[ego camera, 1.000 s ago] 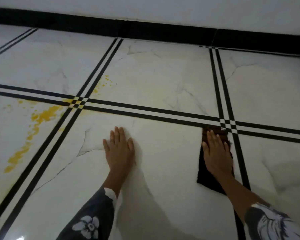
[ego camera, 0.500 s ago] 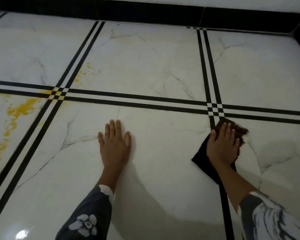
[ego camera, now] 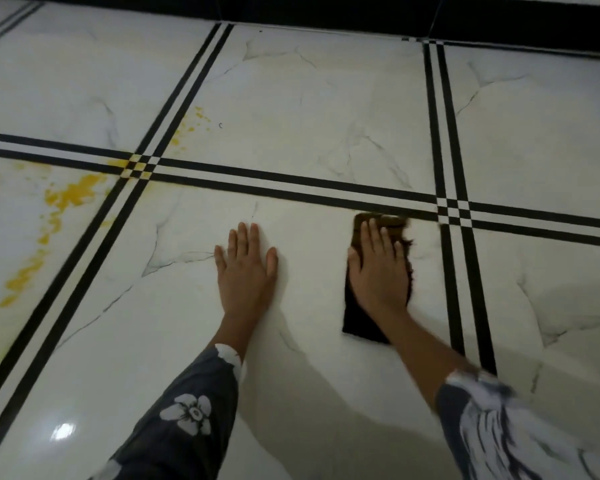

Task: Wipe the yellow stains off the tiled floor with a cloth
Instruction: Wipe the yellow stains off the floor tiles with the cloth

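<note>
My right hand [ego camera: 378, 268] presses flat on a dark brown cloth [ego camera: 361, 322] lying on the white marble-look tiled floor [ego camera: 291, 109], just left of a double black line. My left hand [ego camera: 246, 271] rests flat on the bare tile, fingers spread, holding nothing. Yellow stains [ego camera: 73, 194] run down the tile at far left. Smaller yellow specks [ego camera: 187, 124] sit on the tile beyond the black-line crossing [ego camera: 139, 166], which is also tinted yellow. The cloth is well to the right of all the stains.
Black double lines [ego camera: 447, 133] divide the floor into large tiles. A black skirting [ego camera: 361, 12] runs along the wall at the top. A light glare [ego camera: 63, 431] shows on the tile at lower left. My patterned sleeves [ego camera: 184, 420] enter from the bottom.
My right hand has slid the cloth to the left, off the double black line onto the middle tile. My left hand stays planted. The view has shifted, so more of the yellow stains show.
</note>
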A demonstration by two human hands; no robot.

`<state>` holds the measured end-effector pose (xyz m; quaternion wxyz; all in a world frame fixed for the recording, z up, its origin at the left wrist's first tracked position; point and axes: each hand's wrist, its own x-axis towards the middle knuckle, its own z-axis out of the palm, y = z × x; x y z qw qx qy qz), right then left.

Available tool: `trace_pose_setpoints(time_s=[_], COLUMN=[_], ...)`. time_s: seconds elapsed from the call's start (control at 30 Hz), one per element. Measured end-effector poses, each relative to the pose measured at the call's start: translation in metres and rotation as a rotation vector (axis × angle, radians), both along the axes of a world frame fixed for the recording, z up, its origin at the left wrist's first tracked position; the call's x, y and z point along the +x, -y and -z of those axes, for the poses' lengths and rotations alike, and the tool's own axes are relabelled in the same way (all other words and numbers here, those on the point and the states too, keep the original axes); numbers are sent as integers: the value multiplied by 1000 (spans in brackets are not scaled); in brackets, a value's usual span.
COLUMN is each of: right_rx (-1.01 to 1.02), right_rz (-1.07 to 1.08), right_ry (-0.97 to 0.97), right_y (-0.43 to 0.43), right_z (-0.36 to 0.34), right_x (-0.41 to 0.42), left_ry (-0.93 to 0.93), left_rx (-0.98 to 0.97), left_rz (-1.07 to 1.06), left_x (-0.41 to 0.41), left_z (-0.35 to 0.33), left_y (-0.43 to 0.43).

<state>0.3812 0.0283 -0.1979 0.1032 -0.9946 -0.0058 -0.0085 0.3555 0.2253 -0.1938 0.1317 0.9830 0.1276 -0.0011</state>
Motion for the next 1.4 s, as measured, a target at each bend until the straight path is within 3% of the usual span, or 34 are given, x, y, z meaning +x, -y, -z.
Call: trace_pose_setpoints(time_s=[0.1, 0.17, 0.2, 0.4, 0.47, 0.57, 0.67, 0.77, 0.87, 0.97, 1.07, 1.17, 1.27, 1.4], right_rx=[52, 100, 125, 128, 80, 66, 99, 85, 54, 48, 74, 91, 37, 6], right_rz=[-253, -378, -457, -835, -801, -516, -313, -622, -792, -574, -443, -632, -806, -788], right_ry=[49, 42, 36, -15, 36, 55, 61, 34, 52, 27, -1, 47, -14, -88], right_y=[-54, -90, -110, -166, -169, -169, -173, -179, -189, -194, -200, -201, -212, -230], right_z=[0, 1, -1, -2, 3, 2, -1, 4, 8, 4, 2, 4, -3, -5], right_x=[-53, -90, -108, -145, -119, -73, -82, -124, -96, -55, -73, -100, -63, -18], left_ry=[48, 138, 193, 125, 54, -31, -22, 7, 14, 25, 39, 37, 40, 31], left_rx=[-312, -594, -644, -334, -225, -123, -78, -3, 10, 16, 7, 18, 16, 22], left_rz=[-9, -121, -192, -242, -230, -193, -199, -223, -233, -241, -255, -245, -232, -236], left_x=[-4, -16, -26, -90, -112, -139, -150, -149, -150, -150, -150, -150, -150, -150], left_z=[-13, -26, -32, -34, -29, -18, -9, -2, 1, 2, 1, 1, 4, 5], left_y=[-12, -27, -38, -114, -136, -151, -141, -136, -137, -136, -134, -134, -137, -137])
